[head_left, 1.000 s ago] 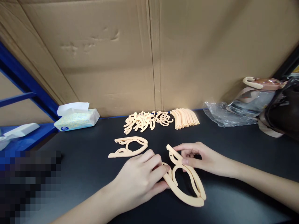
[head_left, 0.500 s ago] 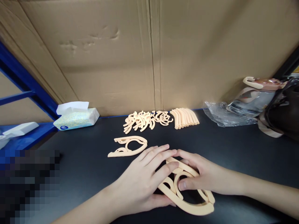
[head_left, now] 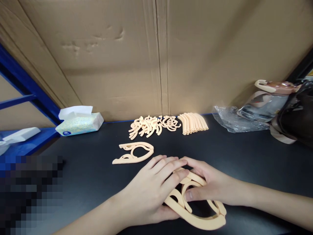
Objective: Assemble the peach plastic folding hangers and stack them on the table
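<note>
Both hands grip a cream plastic folding hanger [head_left: 199,220], its two curved arms bent toward each other and a hook curled between them. My left hand [head_left: 156,189] wraps over the left ends of the arms, with the thumb low against the front arm. My right hand [head_left: 207,182] closes round the back arm, its thumb pressed on the hook. Fingers hide the hanger's left ends. Farther back on the left lies another folded hanger [head_left: 144,159], touched by neither hand.
Against the cardboard wall [head_left: 117,71] sit a heap of short curved pieces [head_left: 146,125], a pile of hooks [head_left: 171,123] and a row of long arms [head_left: 193,123]. A tissue pack [head_left: 79,124] stands left. Plastic film [head_left: 230,120], a bottle [head_left: 266,104] and a dark bag [head_left: 298,114] lie right.
The held hanger's joint end has shifted slightly down and right. My left fingers have moved a little lower on it. Everything else looks unchanged.
</note>
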{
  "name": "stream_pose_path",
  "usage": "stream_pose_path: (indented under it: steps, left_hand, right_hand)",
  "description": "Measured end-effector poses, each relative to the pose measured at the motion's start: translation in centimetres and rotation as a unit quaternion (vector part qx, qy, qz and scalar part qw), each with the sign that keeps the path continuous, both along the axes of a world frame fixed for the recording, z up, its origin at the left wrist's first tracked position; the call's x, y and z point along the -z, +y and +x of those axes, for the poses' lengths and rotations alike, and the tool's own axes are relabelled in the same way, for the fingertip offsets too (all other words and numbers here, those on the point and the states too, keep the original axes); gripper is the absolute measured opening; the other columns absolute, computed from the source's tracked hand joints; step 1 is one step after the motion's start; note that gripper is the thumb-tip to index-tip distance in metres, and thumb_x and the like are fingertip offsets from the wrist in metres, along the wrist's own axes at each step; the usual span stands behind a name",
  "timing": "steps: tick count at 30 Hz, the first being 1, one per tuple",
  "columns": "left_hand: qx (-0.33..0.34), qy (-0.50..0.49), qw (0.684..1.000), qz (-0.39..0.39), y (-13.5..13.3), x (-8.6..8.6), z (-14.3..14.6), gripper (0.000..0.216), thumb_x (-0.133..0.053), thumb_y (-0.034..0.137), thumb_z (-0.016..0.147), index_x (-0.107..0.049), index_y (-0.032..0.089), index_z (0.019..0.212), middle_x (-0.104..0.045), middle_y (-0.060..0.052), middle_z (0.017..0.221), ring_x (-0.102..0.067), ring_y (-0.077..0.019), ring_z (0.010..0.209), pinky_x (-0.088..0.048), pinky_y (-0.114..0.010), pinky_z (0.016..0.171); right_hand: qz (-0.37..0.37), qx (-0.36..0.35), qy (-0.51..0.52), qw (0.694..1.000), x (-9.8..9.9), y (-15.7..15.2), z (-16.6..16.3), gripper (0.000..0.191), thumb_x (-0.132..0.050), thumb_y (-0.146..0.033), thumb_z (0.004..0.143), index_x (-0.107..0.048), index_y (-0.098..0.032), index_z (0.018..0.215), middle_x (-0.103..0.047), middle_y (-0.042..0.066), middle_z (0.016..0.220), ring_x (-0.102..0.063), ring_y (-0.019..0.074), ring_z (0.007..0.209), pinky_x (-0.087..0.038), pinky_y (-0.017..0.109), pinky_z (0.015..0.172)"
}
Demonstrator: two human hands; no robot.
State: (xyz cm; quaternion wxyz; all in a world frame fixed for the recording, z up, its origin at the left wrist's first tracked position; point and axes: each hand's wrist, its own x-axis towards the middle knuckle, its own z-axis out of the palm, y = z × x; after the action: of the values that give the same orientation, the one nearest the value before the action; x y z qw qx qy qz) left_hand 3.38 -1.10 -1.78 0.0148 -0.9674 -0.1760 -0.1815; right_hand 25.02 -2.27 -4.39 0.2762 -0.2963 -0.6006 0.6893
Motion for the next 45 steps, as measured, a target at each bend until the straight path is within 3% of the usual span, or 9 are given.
stream_pose_path:
  steps: [4,10,16,22,26,30,35,45]
  left_hand:
    - [0.004,-0.001,1.000,-0.008,0.1,-0.1,0.1,0.053,-0.057,0.046,0.084,-0.046,0.013,0.124,-0.049,-0.010,0.134,-0.045,-0.0237,0.121,-0.029,-0.037,0.105]
    - [0.020,-0.020,1.000,-0.007,0.3,-0.1,0.0,0.066,-0.062,0.056,0.077,-0.047,0.011,0.123,-0.053,-0.012,0.130,-0.047,-0.0249,0.120,-0.029,-0.037,0.104]
    - [0.028,-0.033,0.999,-0.002,0.3,-0.3,0.1,0.065,-0.062,0.055,0.078,-0.046,0.011,0.124,-0.057,-0.012,0.125,-0.049,-0.0240,0.118,-0.032,-0.036,0.103]
    - [0.027,-0.035,0.999,-0.009,0.1,-0.5,0.1,0.066,-0.062,0.056,0.078,-0.045,0.012,0.123,-0.060,-0.012,0.119,-0.053,-0.0236,0.111,-0.040,-0.034,0.093]
    - [-0.007,-0.037,0.999,0.009,0.1,-0.4,-0.2,0.072,-0.061,0.060,0.077,-0.043,0.012,0.126,-0.059,-0.012,0.116,-0.054,-0.0250,0.105,-0.041,-0.036,0.088]
    - [-0.075,-0.061,0.993,0.065,0.4,-0.5,-0.7,0.066,-0.060,0.057,0.079,-0.043,0.013,0.126,-0.058,-0.014,0.117,-0.054,-0.0273,0.104,-0.040,-0.039,0.088]
    - [-0.147,-0.068,0.982,0.091,0.8,-1.1,-1.1,0.058,-0.061,0.053,0.081,-0.046,0.016,0.124,-0.059,-0.012,0.117,-0.054,-0.0267,0.104,-0.038,-0.037,0.086]
    - [-0.143,-0.080,0.984,0.076,1.1,-1.0,-1.1,0.056,-0.060,0.054,0.080,-0.049,0.017,0.121,-0.062,-0.009,0.118,-0.056,-0.0259,0.104,-0.032,-0.038,0.089]
  right_hand:
    - [-0.002,0.003,-0.004,1.000,0.1,0.0,0.0,0.058,-0.073,-0.026,0.077,-0.044,-0.027,0.127,-0.051,-0.004,0.086,-0.049,0.0119,0.083,-0.043,0.024,0.077]
    - [-0.012,0.001,-0.012,1.000,-0.3,-0.1,0.1,0.054,-0.075,-0.025,0.074,-0.047,-0.025,0.121,-0.050,-0.004,0.087,-0.046,0.0096,0.076,-0.041,0.020,0.068]
    - [0.002,0.003,-0.023,1.000,0.0,0.0,0.1,0.049,-0.074,-0.029,0.075,-0.049,-0.024,0.117,-0.050,-0.004,0.085,-0.043,0.0087,0.073,-0.039,0.018,0.063]
    - [0.012,-0.004,-0.034,0.999,-0.8,0.1,0.0,0.040,-0.072,-0.025,0.077,-0.052,-0.019,0.110,-0.054,-0.002,0.088,-0.046,0.0088,0.072,-0.040,0.020,0.065]
    - [0.029,-0.002,-0.039,0.999,-1.6,0.2,0.3,0.033,-0.065,-0.029,0.083,-0.055,-0.017,0.112,-0.060,0.000,0.086,-0.050,0.0091,0.069,-0.042,0.020,0.062]
    - [0.057,0.028,-0.057,0.996,-1.9,0.8,0.9,0.026,-0.058,-0.036,0.088,-0.063,-0.013,0.096,-0.062,0.001,0.076,-0.051,0.0079,0.061,-0.040,0.018,0.054]
    - [0.033,0.061,-0.055,0.996,-1.6,1.3,1.4,0.032,-0.055,-0.040,0.090,-0.059,-0.013,0.107,-0.066,0.002,0.067,-0.056,0.0091,0.052,-0.043,0.019,0.049]
    - [0.022,0.040,-0.028,0.999,-1.6,1.4,1.2,0.025,-0.055,-0.035,0.090,-0.058,-0.012,0.097,-0.065,0.002,0.061,-0.057,0.0089,0.049,-0.044,0.018,0.047]
